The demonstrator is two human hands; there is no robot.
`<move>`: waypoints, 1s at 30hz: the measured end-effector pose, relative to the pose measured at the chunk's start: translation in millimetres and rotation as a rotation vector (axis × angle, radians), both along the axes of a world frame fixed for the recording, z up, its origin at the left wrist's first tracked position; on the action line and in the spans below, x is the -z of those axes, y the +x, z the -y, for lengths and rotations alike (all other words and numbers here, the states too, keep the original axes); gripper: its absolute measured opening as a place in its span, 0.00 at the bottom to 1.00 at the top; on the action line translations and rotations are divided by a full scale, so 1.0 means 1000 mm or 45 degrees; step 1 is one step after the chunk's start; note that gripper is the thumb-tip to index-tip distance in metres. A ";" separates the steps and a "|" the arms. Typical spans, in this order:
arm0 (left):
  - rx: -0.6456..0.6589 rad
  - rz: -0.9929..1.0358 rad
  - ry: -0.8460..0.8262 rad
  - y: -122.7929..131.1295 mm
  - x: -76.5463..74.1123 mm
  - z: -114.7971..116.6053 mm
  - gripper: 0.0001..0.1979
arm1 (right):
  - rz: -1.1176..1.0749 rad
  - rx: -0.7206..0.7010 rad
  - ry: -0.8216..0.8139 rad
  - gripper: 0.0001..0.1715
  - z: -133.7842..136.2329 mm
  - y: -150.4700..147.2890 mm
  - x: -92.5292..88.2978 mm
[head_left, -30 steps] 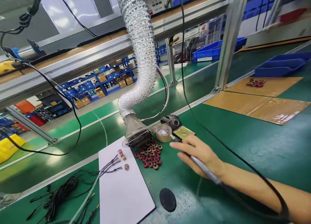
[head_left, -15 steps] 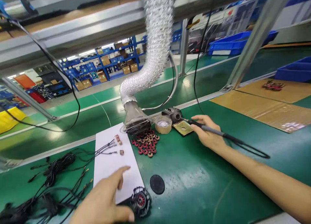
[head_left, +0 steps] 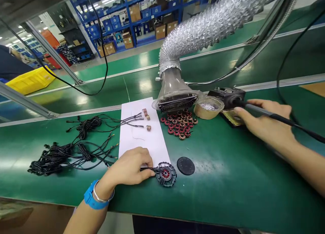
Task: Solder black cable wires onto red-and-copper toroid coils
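Observation:
My left hand (head_left: 130, 168) rests on the near edge of a white sheet (head_left: 138, 135), fingers pinched on the black leads of a round motor stator with red-copper windings (head_left: 166, 174). My right hand (head_left: 266, 124) grips a black soldering iron (head_left: 276, 117); its tip sits in the black iron stand (head_left: 226, 96). A heap of small red and copper coils (head_left: 180, 123) lies under the fume hood (head_left: 175, 98). Three small wound parts (head_left: 146, 117) with wires lie on the sheet.
A black disc (head_left: 185, 165) lies right of the stator. Bundles of black cables (head_left: 73, 144) cover the green mat at left. A tape roll holding solder bits (head_left: 208, 107) stands beside the iron stand. A silver duct (head_left: 210, 25) rises to the right.
The view dropped and swung left. My left hand closed onto the stator's leads at the sheet's near edge. My right hand put the iron's tip into the stand.

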State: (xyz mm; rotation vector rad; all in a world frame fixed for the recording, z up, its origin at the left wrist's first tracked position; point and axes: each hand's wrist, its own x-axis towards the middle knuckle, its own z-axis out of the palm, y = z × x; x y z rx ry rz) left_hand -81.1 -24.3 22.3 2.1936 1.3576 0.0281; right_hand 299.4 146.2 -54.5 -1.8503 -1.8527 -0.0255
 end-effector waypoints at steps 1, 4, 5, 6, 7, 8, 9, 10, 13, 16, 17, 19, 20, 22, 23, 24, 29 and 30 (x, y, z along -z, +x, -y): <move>-0.001 0.038 -0.014 0.000 0.000 -0.001 0.05 | 0.041 -0.022 -0.033 0.26 0.012 -0.001 0.001; -0.025 0.120 -0.067 -0.001 0.000 -0.002 0.06 | 0.174 -0.148 0.014 0.31 0.057 -0.018 -0.002; -0.034 0.126 -0.080 -0.002 0.000 -0.002 0.06 | 0.138 -0.316 0.132 0.28 0.073 -0.029 -0.005; -0.046 0.125 -0.089 -0.002 0.000 -0.002 0.06 | 0.076 -0.566 0.195 0.22 0.089 -0.041 -0.010; -0.061 0.120 -0.094 -0.002 -0.001 -0.001 0.07 | -0.013 -0.791 0.211 0.15 0.104 -0.055 -0.016; -0.080 0.116 -0.098 -0.001 -0.001 -0.001 0.07 | -0.110 -0.972 0.230 0.11 0.117 -0.071 -0.022; -0.103 0.115 -0.101 0.000 -0.001 0.000 0.08 | -0.201 -1.092 0.223 0.08 0.128 -0.086 -0.028; -0.127 0.119 -0.107 0.001 -0.002 0.000 0.08 | -0.289 -1.195 0.181 0.06 0.136 -0.102 -0.034; -0.176 0.156 -0.130 0.004 -0.003 0.003 0.09 | -0.439 -1.334 -0.044 0.05 0.146 -0.141 -0.041; -0.190 0.189 -0.130 0.006 -0.004 0.005 0.10 | -0.442 -1.319 -0.224 0.02 0.146 -0.161 -0.036; -0.194 0.196 -0.128 0.007 -0.004 0.005 0.10 | -0.455 -1.317 -0.274 0.02 0.146 -0.163 -0.033; -0.212 0.216 -0.145 0.009 -0.004 0.006 0.09 | -0.506 -1.316 -0.356 0.04 0.145 -0.164 -0.029; -0.230 0.235 -0.167 0.010 -0.004 0.007 0.08 | -0.530 -1.313 -0.384 0.05 0.145 -0.164 -0.028; -0.273 0.280 -0.214 0.013 -0.004 0.008 0.06 | -0.551 -1.303 -0.413 0.06 0.146 -0.162 -0.026; -0.288 0.295 -0.226 0.015 -0.004 0.009 0.06 | -0.551 -1.301 -0.416 0.06 0.146 -0.162 -0.026; -0.294 0.301 -0.228 0.016 -0.004 0.009 0.06 | -0.552 -1.302 -0.412 0.06 0.146 -0.162 -0.026; -0.307 0.274 -0.249 0.023 -0.003 0.009 0.05 | -0.584 -1.329 -0.371 0.07 0.148 -0.161 -0.024; -0.321 0.273 -0.270 0.024 -0.002 0.009 0.06 | -0.591 -1.336 -0.366 0.07 0.149 -0.160 -0.023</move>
